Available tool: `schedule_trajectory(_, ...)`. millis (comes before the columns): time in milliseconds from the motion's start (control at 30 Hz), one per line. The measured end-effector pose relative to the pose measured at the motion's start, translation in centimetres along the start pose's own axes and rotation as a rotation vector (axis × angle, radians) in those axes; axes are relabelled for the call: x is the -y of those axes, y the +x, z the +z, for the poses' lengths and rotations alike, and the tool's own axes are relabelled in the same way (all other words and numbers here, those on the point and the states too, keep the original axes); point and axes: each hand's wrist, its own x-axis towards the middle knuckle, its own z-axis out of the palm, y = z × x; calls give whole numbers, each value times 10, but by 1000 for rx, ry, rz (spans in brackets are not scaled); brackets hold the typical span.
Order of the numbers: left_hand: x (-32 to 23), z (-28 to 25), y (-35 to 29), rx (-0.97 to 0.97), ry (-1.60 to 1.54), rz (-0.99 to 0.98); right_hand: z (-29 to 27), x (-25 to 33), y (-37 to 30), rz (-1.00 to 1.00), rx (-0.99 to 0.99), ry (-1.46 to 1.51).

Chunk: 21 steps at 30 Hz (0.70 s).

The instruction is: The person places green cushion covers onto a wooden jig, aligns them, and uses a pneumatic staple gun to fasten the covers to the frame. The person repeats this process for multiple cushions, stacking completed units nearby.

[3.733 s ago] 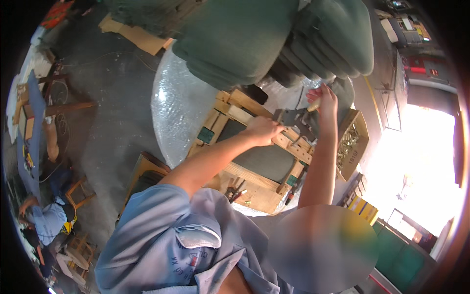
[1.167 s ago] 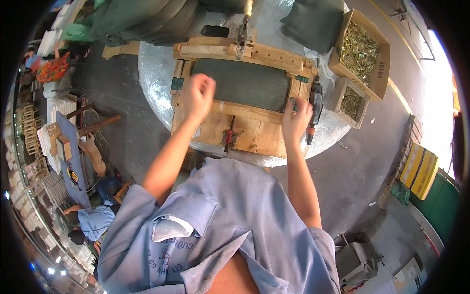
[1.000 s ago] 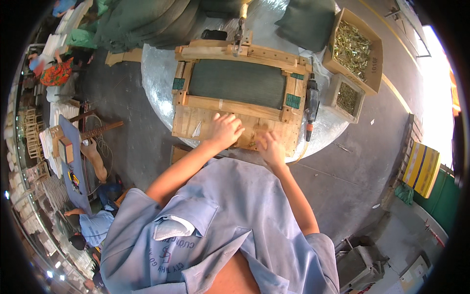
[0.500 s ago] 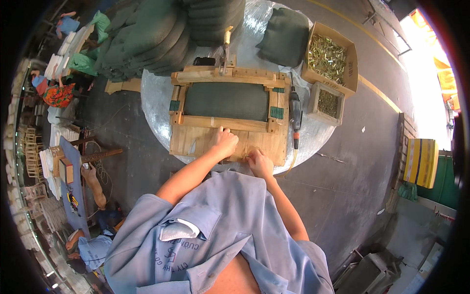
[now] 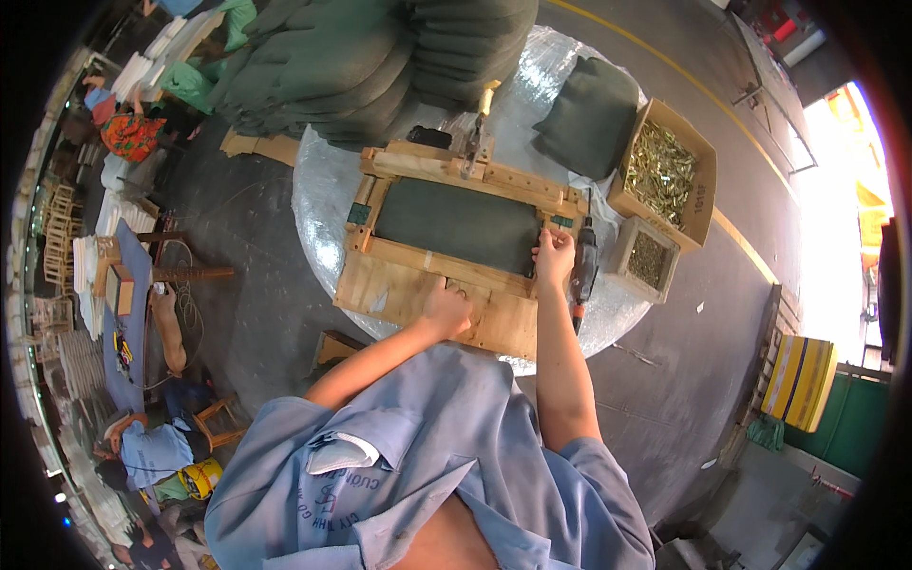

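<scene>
The dark green pad (image 5: 456, 223) already lies inside the wooden frame (image 5: 446, 269), so that bit looks done; I can't tell what is left. It looks flat and smooth. The right hand (image 5: 553, 255), fingers bent, is by its right end; the left hand (image 5: 448, 312) curls over the board (image 5: 499, 323) (I can't tell if either holds anything).

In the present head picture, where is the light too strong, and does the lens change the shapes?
Head view: the doorway at right is burned out to white; the plastic wrap under the wooden frame shows glare; corners are black, and straight edges bow toward the rim; left hand and right hand are readable.
</scene>
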Motion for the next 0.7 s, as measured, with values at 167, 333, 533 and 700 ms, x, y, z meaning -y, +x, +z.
schedule_trajectory(167, 1, -5, -5, -70, -134, -61, 13, 13, 12, 60, 34, -12)
schedule_trajectory(333, 1, -12, -1, -297, -477, -158, 0, -4, 0, -96, 32, -40)
schedule_trajectory(533, 60, -52, 38, -552, -690, -431, 4, -2, -5, -181, -27, -165)
schedule_trajectory(700, 141, -48, 54, -299, -834, -634, 8, -12, 1, -235, -50, -206)
